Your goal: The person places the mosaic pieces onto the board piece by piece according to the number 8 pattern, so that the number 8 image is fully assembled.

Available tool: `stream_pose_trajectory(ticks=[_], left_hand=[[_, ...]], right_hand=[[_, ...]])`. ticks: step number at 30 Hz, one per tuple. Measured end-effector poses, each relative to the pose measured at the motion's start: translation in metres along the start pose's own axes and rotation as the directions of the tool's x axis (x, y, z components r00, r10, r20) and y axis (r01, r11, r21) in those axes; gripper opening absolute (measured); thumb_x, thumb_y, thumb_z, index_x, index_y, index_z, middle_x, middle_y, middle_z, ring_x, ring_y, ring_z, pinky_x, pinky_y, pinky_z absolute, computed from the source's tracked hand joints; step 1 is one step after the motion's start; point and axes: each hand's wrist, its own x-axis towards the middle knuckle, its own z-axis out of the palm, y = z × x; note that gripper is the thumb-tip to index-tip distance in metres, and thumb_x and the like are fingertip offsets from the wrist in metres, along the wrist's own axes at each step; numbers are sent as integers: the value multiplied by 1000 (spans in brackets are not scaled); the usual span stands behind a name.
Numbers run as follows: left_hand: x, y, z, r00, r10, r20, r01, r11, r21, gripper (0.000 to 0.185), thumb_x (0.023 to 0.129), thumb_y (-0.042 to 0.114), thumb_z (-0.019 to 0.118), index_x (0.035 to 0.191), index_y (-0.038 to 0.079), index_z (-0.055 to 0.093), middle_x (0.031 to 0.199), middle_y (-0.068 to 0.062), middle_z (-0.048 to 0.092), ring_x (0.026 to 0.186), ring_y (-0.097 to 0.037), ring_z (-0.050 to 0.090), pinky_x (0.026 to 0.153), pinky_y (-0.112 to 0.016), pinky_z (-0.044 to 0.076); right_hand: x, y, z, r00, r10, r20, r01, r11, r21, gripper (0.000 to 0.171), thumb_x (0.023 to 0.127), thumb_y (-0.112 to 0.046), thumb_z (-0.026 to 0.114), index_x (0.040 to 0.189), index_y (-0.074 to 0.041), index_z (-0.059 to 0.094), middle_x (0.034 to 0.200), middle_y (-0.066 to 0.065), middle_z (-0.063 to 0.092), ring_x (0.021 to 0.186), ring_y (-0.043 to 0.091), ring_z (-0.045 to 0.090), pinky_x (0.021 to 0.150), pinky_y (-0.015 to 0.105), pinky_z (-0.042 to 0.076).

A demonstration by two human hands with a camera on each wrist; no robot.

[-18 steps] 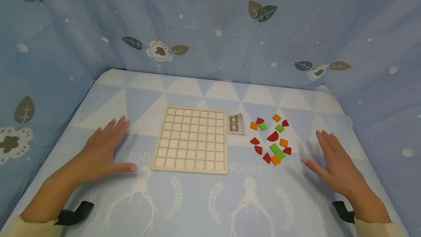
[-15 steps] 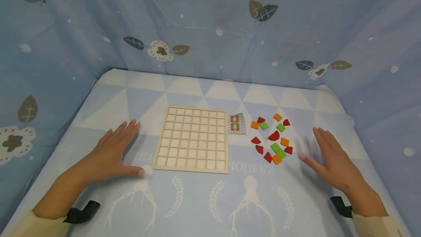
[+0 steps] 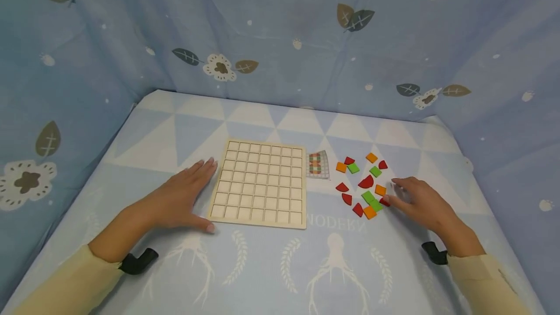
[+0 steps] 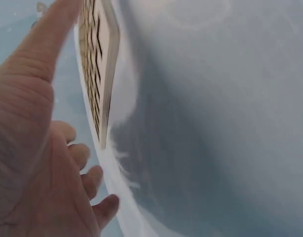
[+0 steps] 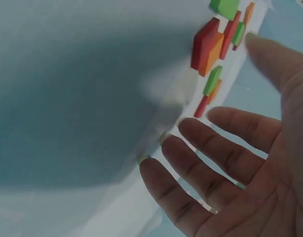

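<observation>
Both hands have moved inward since the earlier frames: left hand now lies flat, fingers straight, against the left edge of the grid board at frame centre. Right hand, fingers relaxed and holding nothing, reaches the coloured tiles right of centre, thumb at a red tile. All board cells are empty.

The left hand has slid to the grid board; the right hand reached the coloured pieces.

The left hand lies flat against the board, whose left edge blocks it. The right hand meets the tiles at their right edge. Bare cloth lies open nearer the person, and the card sits between board and tiles.
</observation>
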Motion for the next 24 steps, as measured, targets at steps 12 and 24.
stream_pose_trajectory(ticks=[12, 24], left_hand=[[6, 1, 8, 998, 50, 25, -49, 998, -49, 122, 66, 74, 70, 156, 15, 12, 162, -5, 9, 146, -35, 4, 108, -61, 20], [7, -5, 9, 999, 14, 46, -11, 998, -68, 118, 69, 70, 71, 156, 18, 10, 162, -2, 6, 146, -34, 2, 109, -61, 17]], right_hand=[[15, 2, 4, 999, -34, -8, 34, 998, 52, 28, 85, -23, 74, 106, -5, 68, 99, 10, 59, 90, 28, 55, 80, 51, 49], [26, 3, 8, 995, 75, 60, -85, 979, 187, 33, 87, -23, 72, 108, -1, 60, 98, 12, 58, 89, 28, 52, 79, 44, 50]])
